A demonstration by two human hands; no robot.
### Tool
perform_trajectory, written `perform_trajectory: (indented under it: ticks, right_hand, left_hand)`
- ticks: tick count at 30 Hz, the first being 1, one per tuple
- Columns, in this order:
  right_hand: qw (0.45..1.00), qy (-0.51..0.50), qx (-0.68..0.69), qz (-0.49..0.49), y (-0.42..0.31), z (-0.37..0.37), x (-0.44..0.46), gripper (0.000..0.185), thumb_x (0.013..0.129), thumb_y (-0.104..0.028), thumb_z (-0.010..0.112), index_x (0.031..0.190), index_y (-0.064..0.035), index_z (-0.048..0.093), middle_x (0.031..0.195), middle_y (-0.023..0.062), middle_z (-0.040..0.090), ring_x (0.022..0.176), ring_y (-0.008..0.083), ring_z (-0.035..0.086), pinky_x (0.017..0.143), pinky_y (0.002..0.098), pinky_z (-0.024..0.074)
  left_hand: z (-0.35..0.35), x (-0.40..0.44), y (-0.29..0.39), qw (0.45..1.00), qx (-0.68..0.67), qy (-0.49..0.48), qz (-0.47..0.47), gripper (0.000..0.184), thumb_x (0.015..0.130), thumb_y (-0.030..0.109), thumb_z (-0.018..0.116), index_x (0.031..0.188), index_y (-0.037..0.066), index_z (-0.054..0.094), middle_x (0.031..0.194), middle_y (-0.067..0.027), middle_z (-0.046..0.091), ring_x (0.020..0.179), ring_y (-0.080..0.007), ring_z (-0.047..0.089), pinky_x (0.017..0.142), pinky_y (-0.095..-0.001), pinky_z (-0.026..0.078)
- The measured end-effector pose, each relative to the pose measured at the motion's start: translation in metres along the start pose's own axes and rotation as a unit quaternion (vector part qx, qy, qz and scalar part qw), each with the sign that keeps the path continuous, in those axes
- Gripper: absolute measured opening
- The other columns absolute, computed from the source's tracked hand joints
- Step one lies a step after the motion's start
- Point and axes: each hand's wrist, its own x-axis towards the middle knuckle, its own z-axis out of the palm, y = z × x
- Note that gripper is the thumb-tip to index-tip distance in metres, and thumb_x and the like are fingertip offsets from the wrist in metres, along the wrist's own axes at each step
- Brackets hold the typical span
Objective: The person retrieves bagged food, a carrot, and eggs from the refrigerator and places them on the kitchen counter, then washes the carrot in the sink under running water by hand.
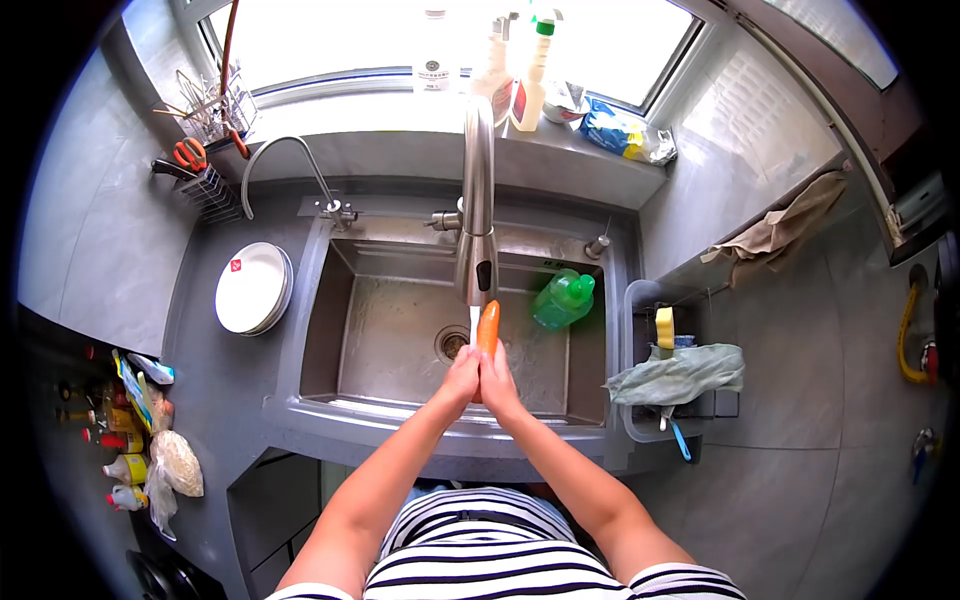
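An orange carrot [488, 330] points up and away from me over the sink [390, 320], its lower part covered by my hands. My left hand [461, 374] and my right hand [497, 376] are closed around it, side by side. Just beyond my hands, the steel faucet [478, 250] reaches down over the basin, and a stream of water [474, 322] runs from its spout beside the carrot. Below my left hand, the drain [452, 344] shows partly.
Green bottles [564, 299] stand in the basin's right side. A plastic rack [640, 420] holds a yellow sponge [665, 326] and a draped cloth [680, 375]. White plates [250, 288] are stacked left of the sink. Spray bottles [534, 75] line the sill.
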Motion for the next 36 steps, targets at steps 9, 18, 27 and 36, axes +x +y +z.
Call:
perform_trajectory:
  ticks: [9,18,27,36]
  right_hand:
    - [0.933,-0.149,-0.303,-0.122,-0.051,-0.063,-0.012,0.073,0.084,-0.015,0.063,0.145,-0.0053,0.023,0.093,0.0108,0.064,0.08,0.0241,0.064,0.072,0.0353,0.052]
    - [0.597,-0.313,0.552,0.491,-0.068,-0.085,-0.009,0.043,0.087,-0.016,0.056,0.124,-0.0039,0.037,0.097,0.0116,0.05,0.067,0.0088,0.05,0.042,0.0155,0.0375]
    - [0.933,-0.226,-0.262,-0.104,-0.063,-0.062,-0.017,0.051,0.074,-0.013,0.067,0.121,-0.008,0.047,0.084,0.0142,0.061,0.067,0.0263,0.064,0.059,0.0377,0.0526]
    - [0.947,-0.17,-0.246,-0.118,-0.07,-0.054,-0.016,0.05,0.075,-0.012,0.069,0.118,-0.0029,0.046,0.09,0.0181,0.063,0.075,0.0312,0.067,0.059,0.0382,0.0514]
  left_hand:
    - [0.01,0.046,-0.009,0.987,-0.048,0.128,0.087,0.027,0.091,0.017,0.06,0.11,0.002,0.049,0.094,-0.0095,0.058,0.084,-0.0193,0.059,0.074,-0.0331,0.05]
    - [-0.012,0.054,0.019,0.847,-0.521,-0.111,-0.001,0.045,0.092,0.053,0.053,0.067,0.018,0.041,0.054,0.0035,0.043,0.048,-0.0103,0.047,0.049,-0.028,0.045]
    - [-0.005,0.067,0.007,0.936,-0.316,0.143,0.068,0.035,0.095,0.036,0.054,0.072,0.013,0.041,0.059,-0.0001,0.043,0.048,-0.0156,0.047,0.047,-0.029,0.043]
    - [0.019,0.037,0.004,0.98,-0.113,0.128,0.105,0.038,0.089,0.042,0.065,0.09,0.007,0.049,0.072,-0.0049,0.055,0.064,-0.0168,0.057,0.059,-0.0314,0.051]
